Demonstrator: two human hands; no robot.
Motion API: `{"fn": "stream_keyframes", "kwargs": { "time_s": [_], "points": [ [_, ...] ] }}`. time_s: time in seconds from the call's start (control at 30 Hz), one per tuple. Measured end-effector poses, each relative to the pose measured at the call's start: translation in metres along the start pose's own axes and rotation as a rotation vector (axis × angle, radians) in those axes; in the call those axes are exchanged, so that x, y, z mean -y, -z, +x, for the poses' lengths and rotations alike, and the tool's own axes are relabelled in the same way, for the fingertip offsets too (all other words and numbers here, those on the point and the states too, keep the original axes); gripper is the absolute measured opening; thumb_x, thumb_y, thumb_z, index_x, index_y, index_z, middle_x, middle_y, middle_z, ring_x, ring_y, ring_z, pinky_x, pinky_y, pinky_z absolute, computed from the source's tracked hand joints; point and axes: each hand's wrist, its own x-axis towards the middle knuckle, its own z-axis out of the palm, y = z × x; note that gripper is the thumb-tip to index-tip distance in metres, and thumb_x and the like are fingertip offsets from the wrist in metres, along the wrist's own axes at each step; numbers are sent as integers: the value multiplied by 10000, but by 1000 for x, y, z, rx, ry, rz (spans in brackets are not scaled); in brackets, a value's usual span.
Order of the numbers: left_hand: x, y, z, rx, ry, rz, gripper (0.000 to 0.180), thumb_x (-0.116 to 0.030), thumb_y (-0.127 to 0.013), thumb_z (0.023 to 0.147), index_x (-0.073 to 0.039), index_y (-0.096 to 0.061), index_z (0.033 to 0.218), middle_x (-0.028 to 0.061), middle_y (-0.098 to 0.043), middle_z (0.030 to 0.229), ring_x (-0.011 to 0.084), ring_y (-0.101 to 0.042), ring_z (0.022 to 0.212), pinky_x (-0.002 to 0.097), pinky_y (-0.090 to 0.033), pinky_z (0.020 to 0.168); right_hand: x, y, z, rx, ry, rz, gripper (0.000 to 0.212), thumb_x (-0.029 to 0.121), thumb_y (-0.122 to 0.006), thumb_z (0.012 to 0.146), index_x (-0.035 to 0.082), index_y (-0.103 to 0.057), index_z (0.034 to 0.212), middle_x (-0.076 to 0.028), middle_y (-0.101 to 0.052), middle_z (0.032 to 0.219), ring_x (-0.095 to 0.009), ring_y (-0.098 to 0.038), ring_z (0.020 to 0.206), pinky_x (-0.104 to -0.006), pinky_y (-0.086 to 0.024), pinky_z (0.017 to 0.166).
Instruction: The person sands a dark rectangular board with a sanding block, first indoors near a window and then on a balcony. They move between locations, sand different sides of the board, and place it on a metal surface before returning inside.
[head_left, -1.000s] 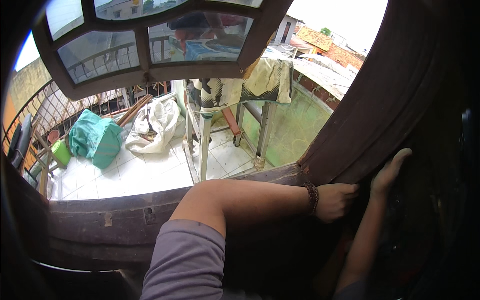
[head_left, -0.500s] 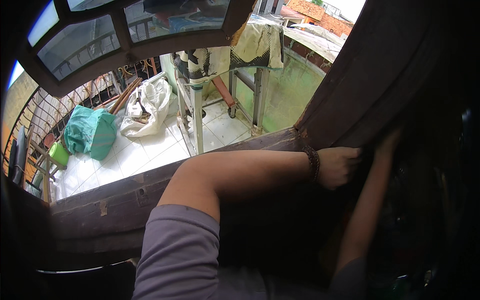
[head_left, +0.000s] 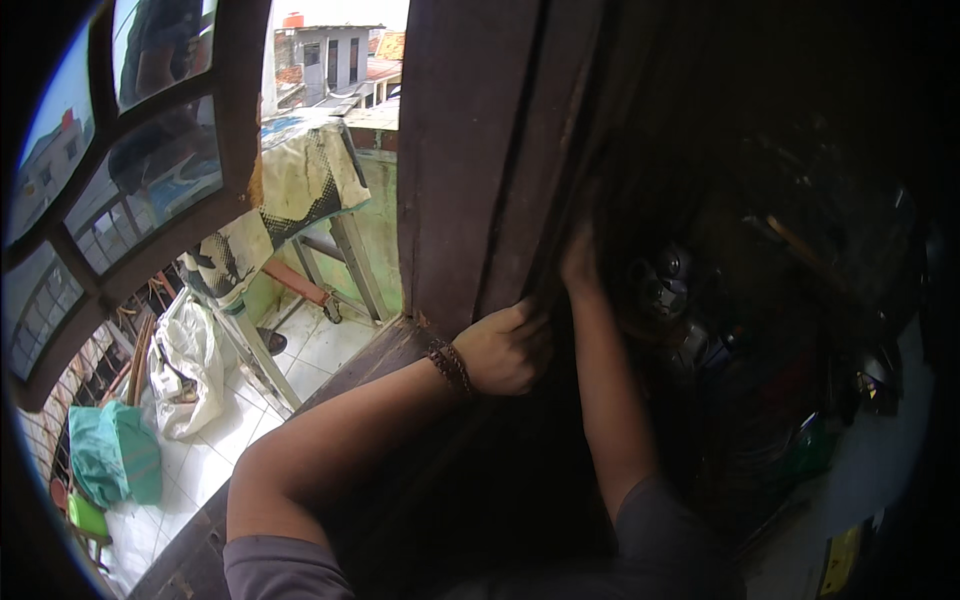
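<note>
A dark brown curtain point(head_left: 470, 150) hangs along the right side of an open window. My left hand point(head_left: 508, 347), with a beaded bracelet on its wrist, is closed on the curtain's lower edge just above the wooden sill point(head_left: 370, 365). My right hand point(head_left: 578, 258) reaches up a little higher and presses into the curtain's dark folds; its fingers are partly hidden by the cloth. Both forearms come up from the lower edge, in grey sleeves.
An open window sash with glass panes point(head_left: 130, 180) swings out at the upper left. Below outside lie a tiled floor point(head_left: 240, 420), a white sack point(head_left: 185, 365), a green bag point(head_left: 115, 450) and a cloth-draped metal stand point(head_left: 290, 190). Dark clutter point(head_left: 700, 320) fills the room at right.
The view has swung to the right and nearer the curtain. Both hands have stayed on the curtain, and the right hand now sits above the left.
</note>
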Motion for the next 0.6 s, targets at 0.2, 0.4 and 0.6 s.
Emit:
{"fn": "stream_keyframes", "kwargs": {
  "time_s": [0.2,0.4,0.6],
  "points": [
    [6,3,7,-57,-2,-21,215,-258,-604,692,-93,-699,793,58,-665,903,243,-607,998,448,-402,1024,95,-20,0,28,340,-287,939,663,-396,945,-9,-125,1543,-234,-64,1613,-387,-46,1499,-497,-61,1205],
    [2,0,7,25,77,-40,228,-271,-651,613,-118,-690,777,34,-656,865,229,-623,959,485,-379,984,89,-12,-6,-90,264,-289,874,605,-472,925,54,-192,1544,-244,-176,1583,-393,-136,1480,-491,-113,1198],
    [-6,-11,27,-75,22,8,125,-217,-661,657,-103,-610,670,55,-567,730,236,-594,888,512,-390,946,35,14,22,28,160,-168,817,519,-504,930,57,-215,1539,-237,-245,1569,-389,-169,1477,-491,-139,1189]
  ]
}}
